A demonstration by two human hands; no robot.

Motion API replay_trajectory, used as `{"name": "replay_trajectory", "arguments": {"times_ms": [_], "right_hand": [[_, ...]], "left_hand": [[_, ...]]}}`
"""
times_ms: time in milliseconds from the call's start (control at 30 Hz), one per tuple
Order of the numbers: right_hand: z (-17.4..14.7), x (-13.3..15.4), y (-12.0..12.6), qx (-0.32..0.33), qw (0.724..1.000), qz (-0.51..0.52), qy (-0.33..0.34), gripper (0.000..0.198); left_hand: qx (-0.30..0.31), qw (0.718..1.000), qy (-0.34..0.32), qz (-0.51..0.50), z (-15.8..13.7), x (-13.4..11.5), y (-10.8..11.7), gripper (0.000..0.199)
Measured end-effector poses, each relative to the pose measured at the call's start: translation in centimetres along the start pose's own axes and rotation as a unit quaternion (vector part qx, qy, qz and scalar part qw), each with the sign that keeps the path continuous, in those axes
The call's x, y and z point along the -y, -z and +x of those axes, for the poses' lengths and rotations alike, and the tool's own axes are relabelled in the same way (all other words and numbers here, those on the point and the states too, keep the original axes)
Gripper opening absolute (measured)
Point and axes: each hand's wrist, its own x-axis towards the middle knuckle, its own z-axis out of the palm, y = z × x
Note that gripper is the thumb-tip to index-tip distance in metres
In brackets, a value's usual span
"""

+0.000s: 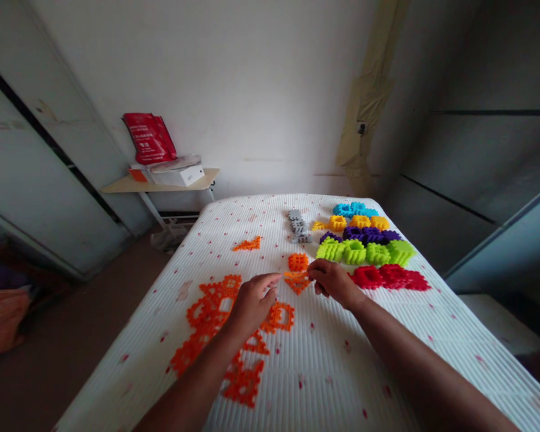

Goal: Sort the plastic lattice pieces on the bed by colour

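Note:
An orange triangular interlocking piece point(297, 282) is between my two hands, its point towards me. My right hand point(332, 281) has its fingers pinched at the triangle's right corner. My left hand point(254, 302) reaches to the triangle's left corner with fingers stretched out and thumb apart; whether the fingertips touch it I cannot tell. Just behind the triangle sits an orange block-shaped stack point(298, 261). Flat orange pieces point(207, 318) spread under and around my left forearm, which hides some of them. A square orange piece with an open middle point(290, 316) lies beside my left hand.
Rows of red point(391, 276), lime green point(364, 252), purple point(371, 234), yellow point(360, 222) and blue point(354, 209) pieces lie at the right. Grey pieces point(297, 225) and a lone orange piece point(248, 243) lie further back on the bed point(328, 366). A side table point(166, 185) stands back left.

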Motion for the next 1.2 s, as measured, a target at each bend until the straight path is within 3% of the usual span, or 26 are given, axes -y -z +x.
{"name": "replay_trajectory", "arguments": {"times_ms": [100,267,467,833,933,1200], "right_hand": [[-0.1,0.2,0.1,-0.009,1.000,0.000,0.002,0.008],[-0.4,0.4,0.3,-0.010,1.000,-0.017,0.016,0.011],[-0.2,-0.4,-0.3,-0.015,0.996,-0.076,0.033,0.012],[0.7,-1.2,-0.6,-0.023,0.978,-0.204,0.044,0.016],[0.6,-1.0,-0.8,-0.038,0.956,-0.287,0.055,0.018],[-0.3,-0.2,-1.7,-0.050,0.856,-0.510,0.066,0.019]], "left_hand": [[0.023,0.999,0.003,0.035,1.0,0.0,-0.7,0.039],[-0.042,0.997,-0.009,0.060,2.0,0.6,-2.2,0.037],[-0.012,0.997,-0.042,0.067,2.1,1.2,-3.5,0.027],[-0.004,0.987,-0.067,0.145,1.9,2.5,-4.2,0.041],[0.004,0.984,-0.081,0.161,1.9,2.5,-4.4,0.037],[0.009,0.975,-0.101,0.196,1.6,2.1,-4.5,0.033]]}}
